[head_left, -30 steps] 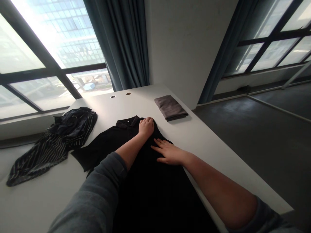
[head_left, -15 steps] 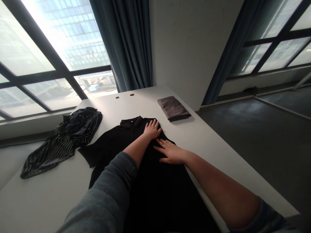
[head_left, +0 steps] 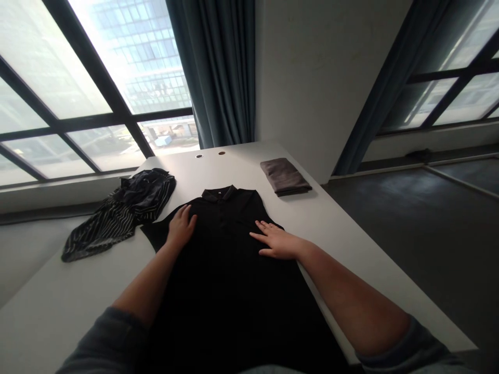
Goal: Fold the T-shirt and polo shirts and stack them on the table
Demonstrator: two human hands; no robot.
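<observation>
While the bench (head_left: 351, 228) carries the black polo shirt (head_left: 222, 291) spread flat, a bunched striped garment (head_left: 120, 218) and folded grey cloth (head_left: 285, 176) sit beside it; the open left hand (head_left: 180, 226) and right hand (head_left: 276, 243) rest on its front, holding nothing, apparently to smooth it.

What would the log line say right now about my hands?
left hand: spread on black polo shirt | right hand: spread on same shirt | nearby: striped cloth, folded grey cloth

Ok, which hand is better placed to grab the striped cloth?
Left: the left hand rests on the black polo shirt's side nearest the crumpled dark striped cloth; the right hand sits on the shirt's far side.
</observation>
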